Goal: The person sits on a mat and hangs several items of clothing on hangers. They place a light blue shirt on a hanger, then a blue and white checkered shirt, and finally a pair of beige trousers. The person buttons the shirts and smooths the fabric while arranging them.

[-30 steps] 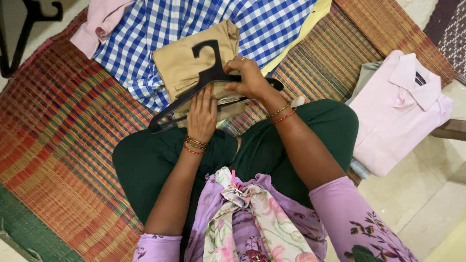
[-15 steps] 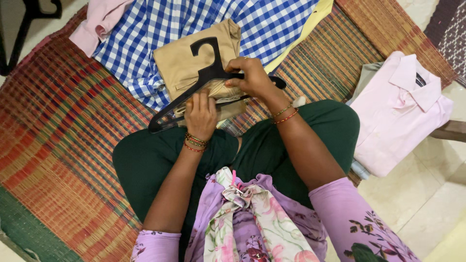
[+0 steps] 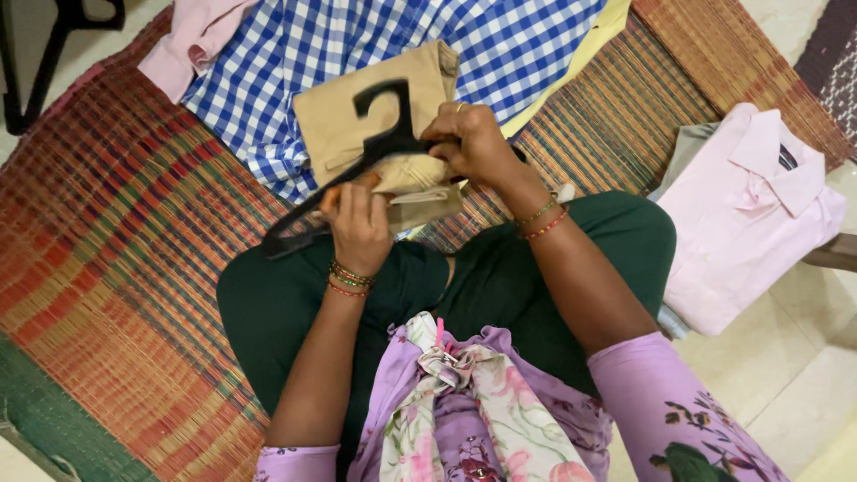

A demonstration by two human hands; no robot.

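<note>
Woven mat (image 3: 116, 232) underneath; left hand (image 3: 357, 223) and right hand (image 3: 469, 143) pinch tan trousers (image 3: 406, 174) onto a black hanger (image 3: 375, 147).

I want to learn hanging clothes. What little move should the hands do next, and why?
Probably pull the tan cloth a bit further through the black hanger. The left hand grips the cloth under the bar, the right hand steadies the hanger, and most of the cloth sits bunched on one side.

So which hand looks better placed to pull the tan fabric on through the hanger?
Probably the left hand: it already pinches the tan trousers under the black hanger, while the right hand grips the hanger itself.
</note>
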